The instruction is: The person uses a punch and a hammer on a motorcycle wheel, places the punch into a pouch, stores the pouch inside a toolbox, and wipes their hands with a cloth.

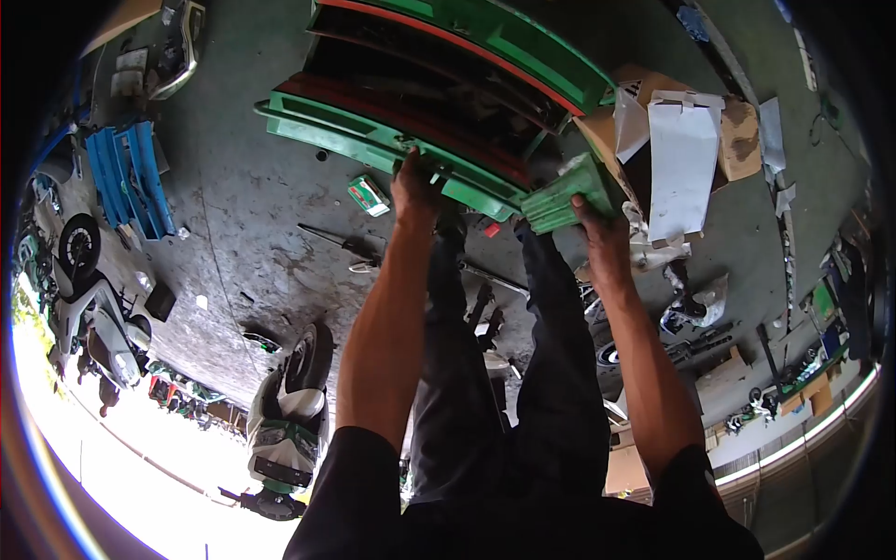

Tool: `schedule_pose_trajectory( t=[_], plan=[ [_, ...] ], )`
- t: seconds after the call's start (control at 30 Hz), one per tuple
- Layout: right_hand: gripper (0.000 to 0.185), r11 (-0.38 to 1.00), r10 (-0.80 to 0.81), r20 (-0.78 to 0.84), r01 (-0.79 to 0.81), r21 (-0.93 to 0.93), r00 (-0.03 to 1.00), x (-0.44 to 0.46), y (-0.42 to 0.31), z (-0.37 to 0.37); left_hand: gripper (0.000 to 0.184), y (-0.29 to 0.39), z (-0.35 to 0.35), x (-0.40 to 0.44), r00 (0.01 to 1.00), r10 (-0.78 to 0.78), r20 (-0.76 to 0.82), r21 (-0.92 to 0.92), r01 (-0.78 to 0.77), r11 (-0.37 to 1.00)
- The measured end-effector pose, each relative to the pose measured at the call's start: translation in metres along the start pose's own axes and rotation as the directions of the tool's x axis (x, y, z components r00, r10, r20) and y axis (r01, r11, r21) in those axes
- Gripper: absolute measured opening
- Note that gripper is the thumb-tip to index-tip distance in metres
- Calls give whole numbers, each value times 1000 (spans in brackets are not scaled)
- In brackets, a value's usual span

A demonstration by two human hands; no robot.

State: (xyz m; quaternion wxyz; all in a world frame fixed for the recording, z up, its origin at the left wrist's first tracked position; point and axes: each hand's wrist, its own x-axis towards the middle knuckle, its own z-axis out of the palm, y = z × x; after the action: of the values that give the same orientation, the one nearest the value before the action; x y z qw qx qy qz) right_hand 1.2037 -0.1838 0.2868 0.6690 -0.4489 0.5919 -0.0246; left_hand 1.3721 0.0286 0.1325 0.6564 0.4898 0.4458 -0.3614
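Note:
A green metal toolbox (327,119) with red inner edges stands open at the top centre, its inside dark. My left hand (416,187) is at the near edge of the box, fingers bent against the green rim; whether they grip it is hard to tell. My right hand (602,233) is closed on a flat green block (567,198), thumb on top, beside the box's right end. That block looks worn and dusty, and its far end lies near the box's corner.
An open cardboard box (739,140) with a white flap (681,168) stands right of the toolbox. On the floor lie a small green-and-white box (369,195), a screwdriver (357,247) and a blue plastic part (131,182). Motorcycles (287,425) stand behind me.

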Motion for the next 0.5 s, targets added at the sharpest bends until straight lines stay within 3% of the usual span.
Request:
schedule_pose_trajectory(
  t=[0.1, 0.2, 0.3, 0.4, 0.43, 0.5],
  plan=[
    [38, 935, -83, 153, 130, -330, 985, 26, 6, 2, 31, 8, -47, -10, 996, -72, -60, -6, 72, 997],
    [43, 843, -113, 197, 199, -500, 974, 55, 20, 26, 31, 6, -92, -15, 977, -126, -170, -21, 124, 992],
    [50, 716, -85, 294, 264, -646, 952, 72, 30, 64, 33, 4, -125, -8, 943, -193, -272, -67, 182, 981],
    [53, 585, -51, 400, 352, -731, 915, 100, 72, 91, 35, -1, -150, -1, 945, -188, -266, -60, 179, 982],
    [54, 547, -37, 440, 386, -743, 897, 105, 87, 101, 36, -1, -161, -2, 967, -169, -190, -20, 169, 985],
    [55, 538, 78, 464, 355, -765, 883, 115, 105, 122, 36, -3, -174, 4, 961, -194, -199, -47, 189, 981]
  ],
)
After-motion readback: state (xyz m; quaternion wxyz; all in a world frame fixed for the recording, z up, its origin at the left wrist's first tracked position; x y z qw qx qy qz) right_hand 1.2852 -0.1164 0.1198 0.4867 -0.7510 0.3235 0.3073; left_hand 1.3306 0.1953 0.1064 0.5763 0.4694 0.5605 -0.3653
